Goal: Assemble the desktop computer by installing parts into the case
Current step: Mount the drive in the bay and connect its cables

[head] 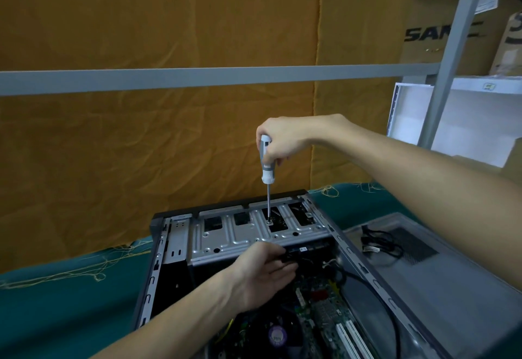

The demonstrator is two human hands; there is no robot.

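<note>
**Screw driven into the drive cage**

While the right hand [282,139] grips the screwdriver [267,165] upright, its tip meets a screw [269,221] on the metal drive cage [243,238] directly below. Nearer the body, the left hand [261,272] curls around a black part at the cage's lower edge, inside the open case [158,260].

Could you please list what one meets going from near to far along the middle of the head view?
Motherboard → left hand → metal drive bracket → screwdriver held upright by the right hand → grey rail → orange cloth.
</note>
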